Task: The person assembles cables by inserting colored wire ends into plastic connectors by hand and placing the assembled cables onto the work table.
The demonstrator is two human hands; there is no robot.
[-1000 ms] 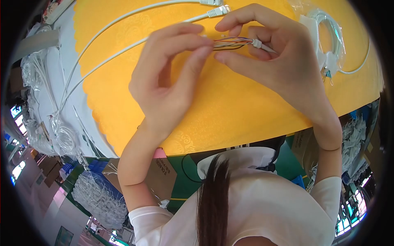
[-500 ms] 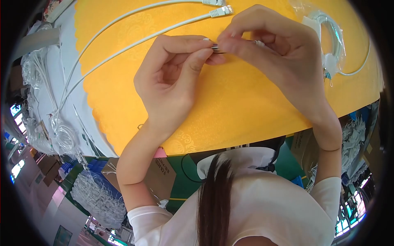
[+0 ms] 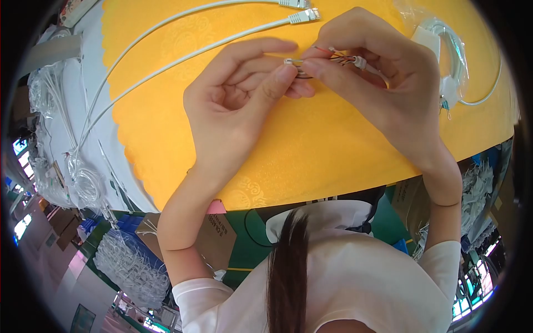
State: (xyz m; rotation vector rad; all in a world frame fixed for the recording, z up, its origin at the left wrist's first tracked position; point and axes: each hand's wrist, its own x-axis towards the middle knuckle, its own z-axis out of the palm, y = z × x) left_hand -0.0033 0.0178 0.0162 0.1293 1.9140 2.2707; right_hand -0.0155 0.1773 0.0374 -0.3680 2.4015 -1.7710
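My left hand (image 3: 239, 105) pinches a small white connector (image 3: 288, 61) between thumb and fingers, its index finger lifted off. Thin coloured wires (image 3: 340, 59) run from there to a white collar (image 3: 360, 62) on a cable end. My right hand (image 3: 383, 77) grips the wires with thumb and index finger, the collar and cable lying within its curled fingers. Just above both hands, a grey-white cable with a clear plug (image 3: 304, 16) lies on the yellow cloth (image 3: 277, 150).
At the right lies a coiled cable in clear plastic (image 3: 458, 61). Another cable plug (image 3: 294, 3) is at the top. Bagged cables (image 3: 89, 186) lie on the white cloth at the left. Below the table are a cardboard box (image 3: 214, 238) and bundled white cables (image 3: 130, 266).
My right hand has closed onto the wires near my left hand, and a red wire now stands apart. My left index finger has lifted. The two plugs have shifted slightly right.
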